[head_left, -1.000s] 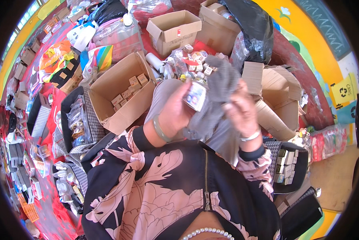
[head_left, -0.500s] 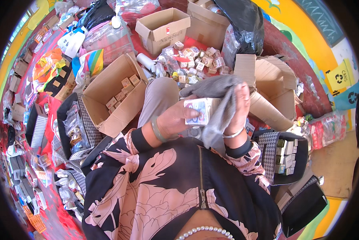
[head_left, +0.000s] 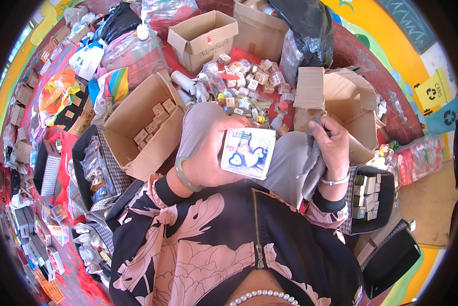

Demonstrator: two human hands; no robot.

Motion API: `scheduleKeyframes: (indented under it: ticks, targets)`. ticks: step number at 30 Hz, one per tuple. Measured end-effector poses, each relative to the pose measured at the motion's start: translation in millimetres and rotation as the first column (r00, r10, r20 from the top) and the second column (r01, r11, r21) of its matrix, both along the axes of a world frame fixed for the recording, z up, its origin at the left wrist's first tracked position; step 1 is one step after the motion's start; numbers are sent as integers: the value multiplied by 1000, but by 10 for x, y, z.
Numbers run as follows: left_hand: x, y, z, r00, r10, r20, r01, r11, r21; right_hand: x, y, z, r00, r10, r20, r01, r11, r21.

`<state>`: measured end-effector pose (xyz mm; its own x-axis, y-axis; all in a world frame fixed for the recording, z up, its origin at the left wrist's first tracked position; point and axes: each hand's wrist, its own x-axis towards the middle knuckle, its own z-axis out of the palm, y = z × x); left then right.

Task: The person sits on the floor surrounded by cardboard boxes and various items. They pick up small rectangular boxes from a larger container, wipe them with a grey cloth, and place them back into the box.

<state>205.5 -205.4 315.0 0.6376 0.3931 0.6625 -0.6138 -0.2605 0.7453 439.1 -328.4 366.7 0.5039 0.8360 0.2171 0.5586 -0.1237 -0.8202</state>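
Note:
A small white cardboard box [head_left: 248, 153] with heart-shaped pictures on its face is held up in my left hand [head_left: 208, 155], which wears a pale bangle. The fingers reach around its left side and back. My right hand [head_left: 333, 143] pinches a grey cloth [head_left: 313, 173] that hangs down by my knee, apart from the box. Beyond my knees lies a pile of small boxes [head_left: 259, 76] and little bottles on red sheeting. At my left, an open carton [head_left: 132, 115] has several small boxes inside.
Another open carton [head_left: 349, 102] stands at the right. Below it, a black-lined checked bin [head_left: 387, 199] contains small boxes. A matching bin [head_left: 81, 163] on the left carries plastic bags. Farther off are an upright carton [head_left: 201, 41] and a black plastic bag [head_left: 315, 30].
The cloth, wrapped against the box before, has come away from it to the right with my right hand. My left hand has turned the box so its printed face shows.

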Motion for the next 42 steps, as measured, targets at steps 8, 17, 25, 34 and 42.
scheduleKeyframes:
  ticks: [8,17,25,34,42]
  targets:
    - [-64,52,-15,991,-6,-130,-33,955,-295,-367,65,235,662,212,-719,200,874,442]
    - [149,-127,-83,973,4,-229,-155,748,-645,-713,405,-284,837,494,238,-548,759,352]
    - [204,-162,-71,937,-260,-233,-11,645,-764,-643,428,-564,772,299,-561,-70,917,392]
    - [263,-104,-97,956,-252,-149,25,578,-816,-511,499,-477,346,445,-826,173,835,523]
    - [238,-126,-242,961,1,-278,-136,875,-465,-635,526,-556,959,276,62,-278,874,398]
